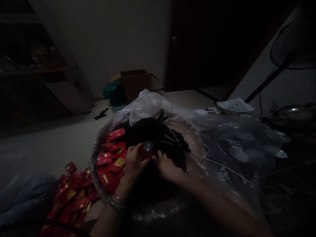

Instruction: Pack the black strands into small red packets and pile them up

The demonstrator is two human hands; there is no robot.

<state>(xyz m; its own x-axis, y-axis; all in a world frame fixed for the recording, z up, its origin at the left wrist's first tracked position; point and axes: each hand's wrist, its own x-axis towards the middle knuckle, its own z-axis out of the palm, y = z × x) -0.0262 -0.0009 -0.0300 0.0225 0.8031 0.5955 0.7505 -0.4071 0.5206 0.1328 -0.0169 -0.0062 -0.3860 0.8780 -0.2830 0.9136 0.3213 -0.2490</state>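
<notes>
Very dim room, detail is poor. Left hand is closed in a pinch on a small red packet. It's flat w/ a glossy crinkled film end that catches light, and sits at frame centre, just above the thumb and right at the edge of the black heap. Right hand lies at 3 o'clock of the left, nearly touching it. Its fingers are curled down into the heap, and I can't tell if it grips anything.

The heap is matte, fuzzy and lumpy, w/ a few thin straight dark sticks poking out toward 3 o'clock. One shows a tiny red dot.

Both hands work inside a wide-mouthed clear plastic bag, thin, wrinkled and shiny. At 9 o'clock of the hands, inside the bag, is a stack of red packets: flat rectangles w/ gold label patches. More of them lie spilled on the pale floor at 7–8 o'clock. A thin metal bangle is on the left wrist.

Far side, approx 12 o'clock: an open cardboard box w/ a teal cloth bundle beside it. At 2 o'clock, a paper sheet and a standing fan.
</notes>
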